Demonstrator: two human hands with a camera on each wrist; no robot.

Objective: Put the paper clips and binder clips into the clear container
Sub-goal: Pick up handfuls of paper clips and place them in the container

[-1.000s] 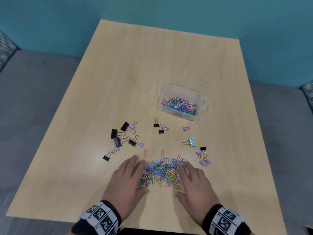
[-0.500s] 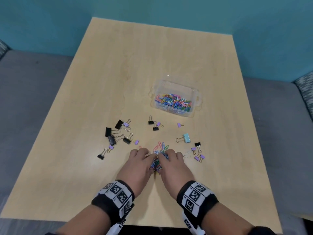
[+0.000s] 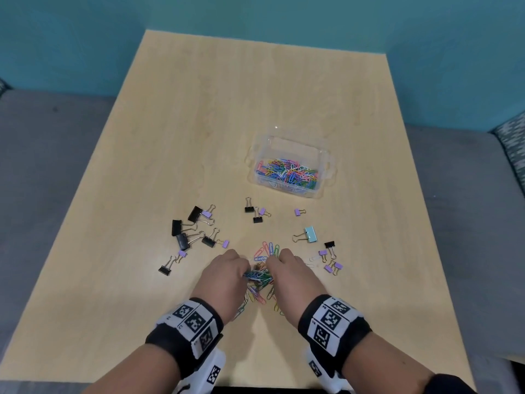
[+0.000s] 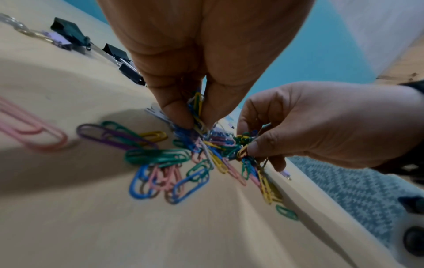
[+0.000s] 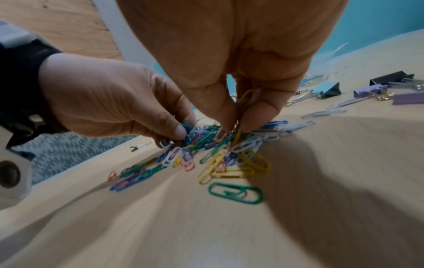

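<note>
At the near edge of the pale wooden table (image 3: pixel 147 155), a tangled heap of coloured wire paper clips (image 3: pixel 260 275) is pinched from both sides — fingers and thumb of the left hand (image 3: pixel 224 275) and of the right hand (image 3: pixel 292 275) are curled onto separate bunches, knuckles up, wrists angled inward. Several clips lie loose below the grips, so a spill is likely once the bundle is lifted: interlocked wires could drag strays along and drop them short of the clear plastic container (image 3: pixel 326 155), or off the near edge. The container is seen farther back and to the right, already partly filled with clips. Black, lilac and pale-blue binder clips (image 3: pixel 199 228) are left scattered between heap and container, to the left and right — none yet collected.
</note>
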